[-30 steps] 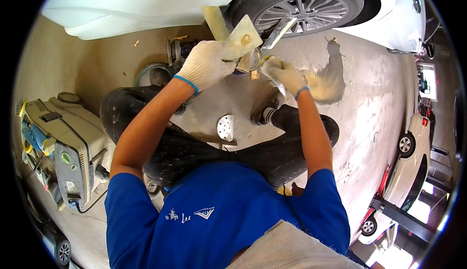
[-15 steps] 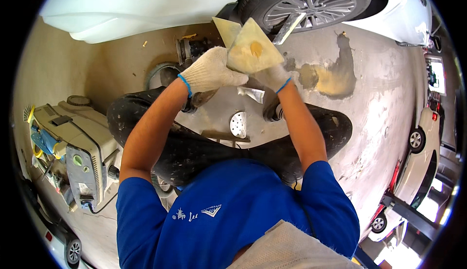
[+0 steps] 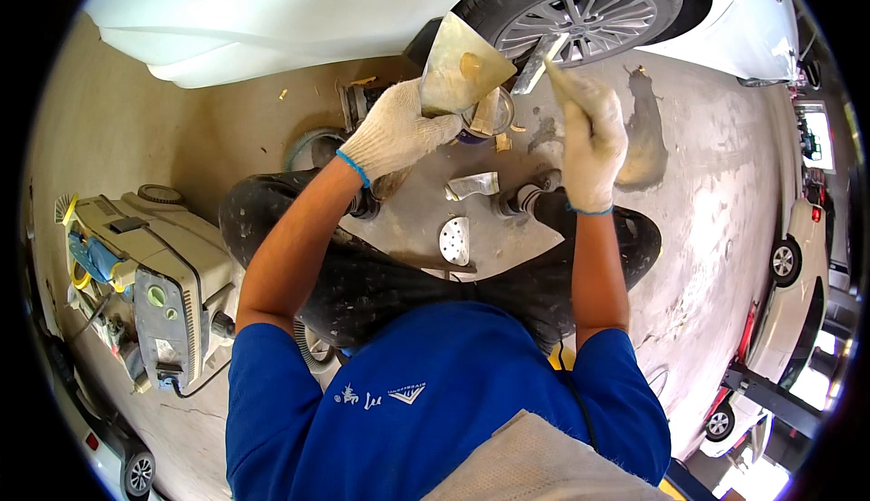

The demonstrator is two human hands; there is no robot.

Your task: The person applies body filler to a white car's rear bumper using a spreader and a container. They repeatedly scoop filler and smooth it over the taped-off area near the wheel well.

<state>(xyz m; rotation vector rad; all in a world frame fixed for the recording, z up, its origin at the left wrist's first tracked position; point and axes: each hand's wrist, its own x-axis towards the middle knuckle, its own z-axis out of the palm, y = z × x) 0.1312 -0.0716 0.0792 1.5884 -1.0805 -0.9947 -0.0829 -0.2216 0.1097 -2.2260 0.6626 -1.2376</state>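
Observation:
In its white knit glove, my left hand (image 3: 394,130) grips a triangular putty spreader (image 3: 453,80) with a small dab of yellow-brown paste on its face. My right hand (image 3: 594,143), gloved too, is raised to the right of it. Pinched in its fingers is a second thin, flat putty spreader (image 3: 566,84), seen nearly edge-on. The two spreaders are apart. Below and behind the left one, partly hidden, stands a round tin (image 3: 507,113) with a pale flat piece across it. A grey-white strip (image 3: 541,64) lies between the spreaders, by the wheel.
A white car body (image 3: 272,21) and its wheel (image 3: 580,21) are in front. A crumpled silver tube (image 3: 471,186) and a white perforated disc (image 3: 455,240) lie between my legs. A beige machine (image 3: 168,274) with a hose stands left; another car (image 3: 793,284) is far right.
My hands have parted. The right hand has moved right with its spreader, turning it nearly edge-on. My left hand's spreader has tilted upright, and the tin has come into view.

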